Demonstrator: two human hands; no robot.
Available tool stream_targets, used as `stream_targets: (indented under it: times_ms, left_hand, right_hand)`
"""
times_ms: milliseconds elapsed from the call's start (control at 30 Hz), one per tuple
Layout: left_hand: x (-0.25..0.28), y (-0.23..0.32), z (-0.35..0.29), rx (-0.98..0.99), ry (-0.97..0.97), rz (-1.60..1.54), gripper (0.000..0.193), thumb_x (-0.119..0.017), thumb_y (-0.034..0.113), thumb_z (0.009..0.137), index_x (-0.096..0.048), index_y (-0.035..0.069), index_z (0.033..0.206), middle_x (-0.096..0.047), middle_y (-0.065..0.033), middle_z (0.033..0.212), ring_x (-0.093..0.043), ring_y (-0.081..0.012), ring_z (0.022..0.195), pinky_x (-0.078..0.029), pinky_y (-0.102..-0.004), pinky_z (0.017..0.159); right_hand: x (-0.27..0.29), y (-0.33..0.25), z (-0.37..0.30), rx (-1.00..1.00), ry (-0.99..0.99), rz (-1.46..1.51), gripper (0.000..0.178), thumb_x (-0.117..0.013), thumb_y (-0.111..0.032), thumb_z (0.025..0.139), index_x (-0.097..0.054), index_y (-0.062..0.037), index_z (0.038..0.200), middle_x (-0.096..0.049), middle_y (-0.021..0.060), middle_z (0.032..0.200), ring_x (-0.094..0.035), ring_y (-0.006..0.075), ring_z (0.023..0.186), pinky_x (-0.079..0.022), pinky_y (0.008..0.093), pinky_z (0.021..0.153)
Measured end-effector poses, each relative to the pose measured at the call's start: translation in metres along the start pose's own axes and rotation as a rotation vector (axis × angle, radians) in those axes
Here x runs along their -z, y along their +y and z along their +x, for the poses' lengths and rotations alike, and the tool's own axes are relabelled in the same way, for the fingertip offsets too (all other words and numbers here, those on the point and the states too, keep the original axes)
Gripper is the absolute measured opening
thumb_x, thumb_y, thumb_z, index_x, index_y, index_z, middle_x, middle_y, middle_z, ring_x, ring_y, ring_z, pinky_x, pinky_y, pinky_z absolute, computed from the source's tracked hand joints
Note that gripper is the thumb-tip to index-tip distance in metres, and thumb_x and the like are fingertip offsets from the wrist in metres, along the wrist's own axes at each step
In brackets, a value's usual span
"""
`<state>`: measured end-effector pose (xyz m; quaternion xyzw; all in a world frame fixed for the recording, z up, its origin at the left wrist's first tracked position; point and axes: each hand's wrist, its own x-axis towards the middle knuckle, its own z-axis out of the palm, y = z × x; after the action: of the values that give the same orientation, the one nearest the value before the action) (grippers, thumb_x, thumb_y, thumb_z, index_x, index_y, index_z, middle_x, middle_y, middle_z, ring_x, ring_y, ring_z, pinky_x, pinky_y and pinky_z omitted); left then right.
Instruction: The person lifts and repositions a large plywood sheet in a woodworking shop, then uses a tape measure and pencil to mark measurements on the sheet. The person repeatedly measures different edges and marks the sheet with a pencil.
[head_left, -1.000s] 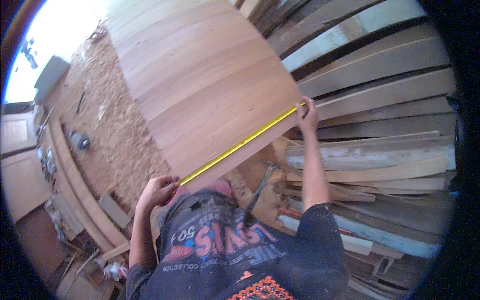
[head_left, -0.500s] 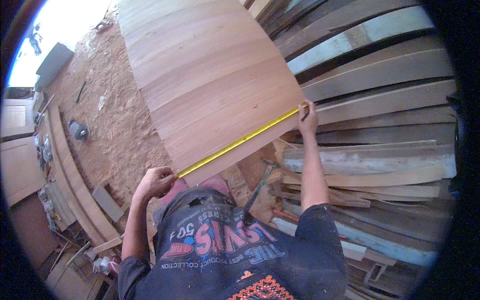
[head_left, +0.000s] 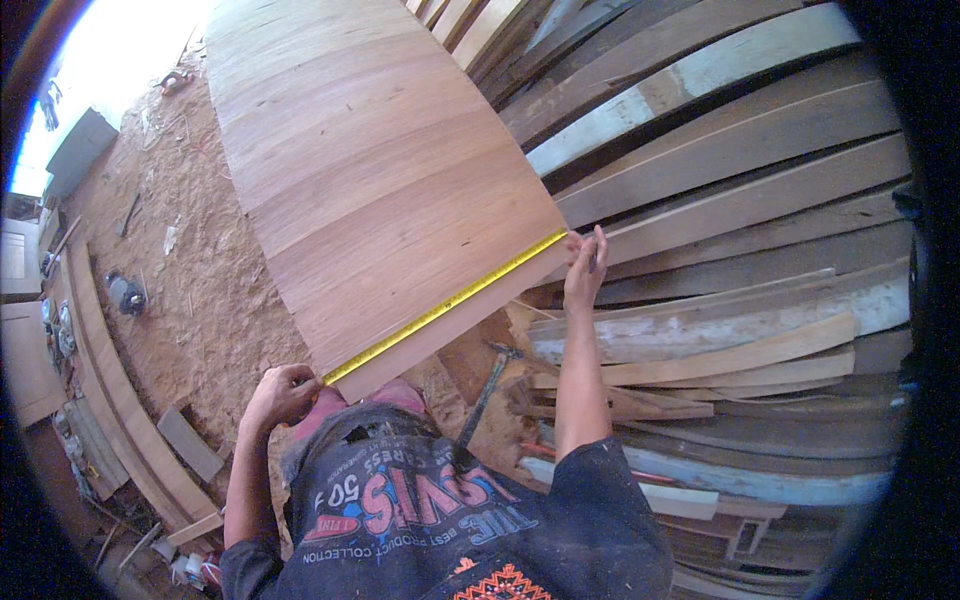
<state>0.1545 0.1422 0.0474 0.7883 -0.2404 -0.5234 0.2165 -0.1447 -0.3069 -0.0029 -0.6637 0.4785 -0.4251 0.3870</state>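
A yellow tape measure point(head_left: 447, 305) stretches across a wide wooden panel point(head_left: 375, 175), a short way in from its near edge. My left hand point(head_left: 284, 394) is closed round the tape's near-left end, beside the panel's corner; its curled fingers hide what else is in it. At the panel's right edge, my right hand point(head_left: 583, 268) has its thumb and fingertips at the tape's other end. One finger of it points up, and a small dark, slim thing shows between its fingers, too small to name.
Long boards point(head_left: 740, 190) lie stacked along the right. A hammer point(head_left: 487, 388) leans near my legs. On the dusty, shaving-strewn ground at left are a dark power tool point(head_left: 126, 294), long planks point(head_left: 122, 370) and a short block point(head_left: 190, 443).
The panel, tape and both hands sit farther left and slightly lower in view. My right hand's fingers have shifted at the tape's end, one now raised. The tape still spans the panel.
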Motion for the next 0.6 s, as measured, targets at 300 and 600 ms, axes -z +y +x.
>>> stream_targets:
  times_ms: [300,600]
  left_hand:
    - [-0.001,-0.008,0.005,-0.008,-0.019,0.041,0.029,-0.063,0.029,0.089,-0.07,0.002,0.082,-0.063,-0.0089,0.059,-0.062,-0.0187,0.051,-0.052,-0.0364,0.054]
    - [0.0,-0.006,0.002,0.059,-0.049,-0.034,0.027,-0.064,0.029,0.091,-0.071,0.004,0.088,-0.064,-0.0066,0.065,-0.06,-0.0163,0.052,-0.051,-0.0356,0.05]
  right_hand:
    - [-0.038,-0.086,-0.059,-0.215,-0.285,0.099,0.044,-0.057,-0.04,0.105,-0.065,-0.0054,0.131,-0.067,0.0019,0.104,-0.064,0.0103,0.084,-0.05,0.0246,0.073]
    - [-0.115,-0.117,-0.135,-0.196,-1.003,0.016,0.02,-0.068,-0.022,0.099,-0.076,-0.0034,0.102,-0.071,0.0009,0.085,-0.065,0.0087,0.082,-0.052,0.0253,0.074]
